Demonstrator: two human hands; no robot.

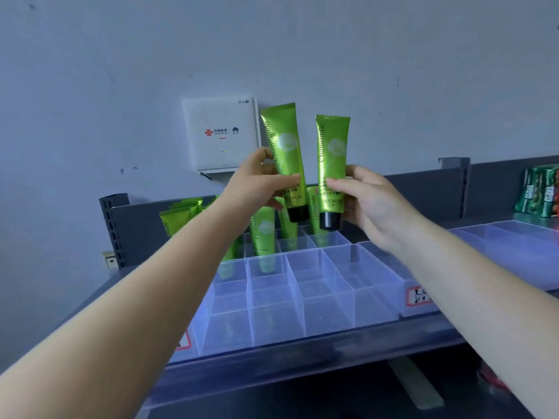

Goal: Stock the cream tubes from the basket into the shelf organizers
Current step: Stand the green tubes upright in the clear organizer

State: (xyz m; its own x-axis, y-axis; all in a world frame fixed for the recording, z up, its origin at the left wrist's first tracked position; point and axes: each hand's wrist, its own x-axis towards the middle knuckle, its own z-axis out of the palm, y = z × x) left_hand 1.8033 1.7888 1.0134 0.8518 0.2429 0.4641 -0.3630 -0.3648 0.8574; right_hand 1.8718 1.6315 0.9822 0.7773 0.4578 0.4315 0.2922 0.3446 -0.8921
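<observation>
Left green cream tube with black cap [284,155]: "Chamomile" along its side, "FLORAL" near the cap.
Right green cream tube with black cap [331,164]: "Chamomile", and a partly readable "FLORAL".
White wall router box [220,133]: "WiFi 7" in the corner; red and blue logos, small text unreadable.
Red-bordered white label on the clear organizer front [419,295]: handwriting, not readable.

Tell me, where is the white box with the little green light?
The white box hangs on the wall, upper middle of the head view, just left of the green tube in the left hand.
</observation>
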